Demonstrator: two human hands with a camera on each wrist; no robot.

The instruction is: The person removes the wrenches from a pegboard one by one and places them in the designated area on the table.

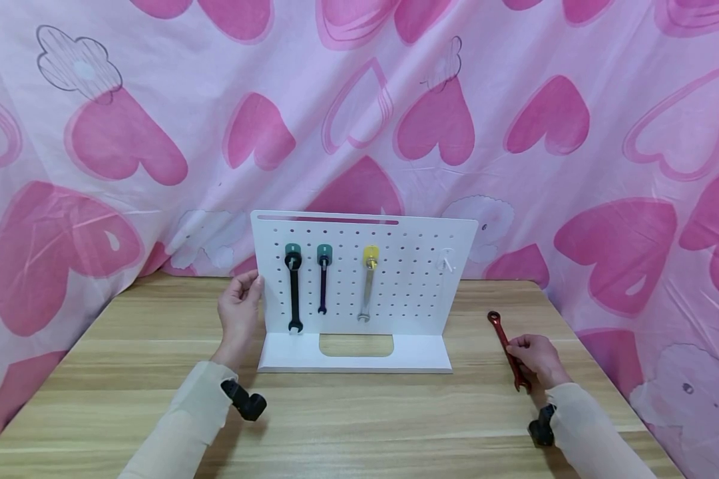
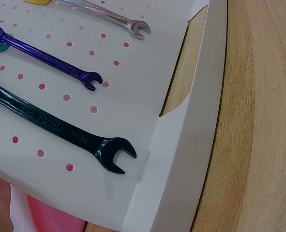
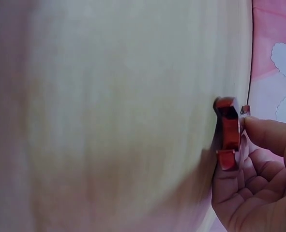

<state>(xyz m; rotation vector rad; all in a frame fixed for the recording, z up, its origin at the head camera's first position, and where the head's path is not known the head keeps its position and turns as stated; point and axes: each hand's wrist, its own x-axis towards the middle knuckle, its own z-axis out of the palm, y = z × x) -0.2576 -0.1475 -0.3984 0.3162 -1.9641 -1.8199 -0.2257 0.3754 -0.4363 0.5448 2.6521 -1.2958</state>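
Note:
A white pegboard stand [image 1: 407, 293] stands upright on the table, and my left hand [image 1: 238, 313] grips its left edge. In the left wrist view that hand [image 2: 0, 205] is mostly hidden behind the board's edge. On the board hang a black wrench [image 1: 295, 293], a smaller purple wrench [image 2: 46, 59] and a silver wrench [image 1: 367, 293]. At the right of the table my right hand [image 1: 538, 359] pinches a red wrench [image 1: 503, 339] between thumb and fingers. The right wrist view shows the red wrench [image 3: 231, 133] end-on, close over the tabletop.
Two green hooks [image 1: 325, 253] and a yellow hook [image 1: 370, 253] hold the hanging wrenches. A clear hook [image 1: 447, 261] sits at the board's upper right. The wooden table [image 1: 359, 426] ends at a pink heart-patterned cloth [image 1: 431, 126] behind and beside it.

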